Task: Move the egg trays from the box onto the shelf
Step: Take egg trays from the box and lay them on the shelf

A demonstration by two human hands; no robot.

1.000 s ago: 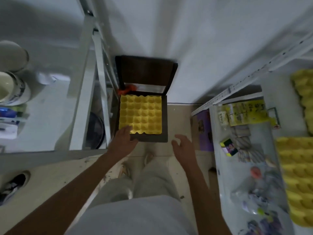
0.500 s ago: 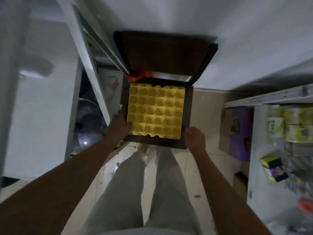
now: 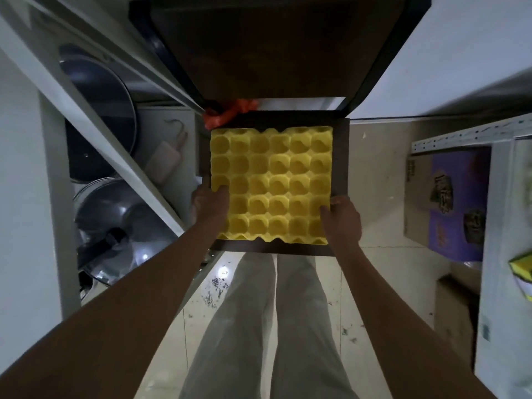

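Note:
A yellow egg tray lies on top inside a dark brown box on the floor, whose lid stands open behind it. My left hand grips the tray's left edge, thumb pressed into a cup. My right hand holds the tray's right edge near the front corner. Any trays beneath the top one are hidden. A white shelf board runs along the right.
A white metal rack on the left holds pans and lids. An orange plastic bag sits at the box's back left corner. A purple carton stands right of the box. My legs are below it on the tiled floor.
The view has dropped closer to the box. Both hands went from its front corners onto the tray's side edges and closed on it.

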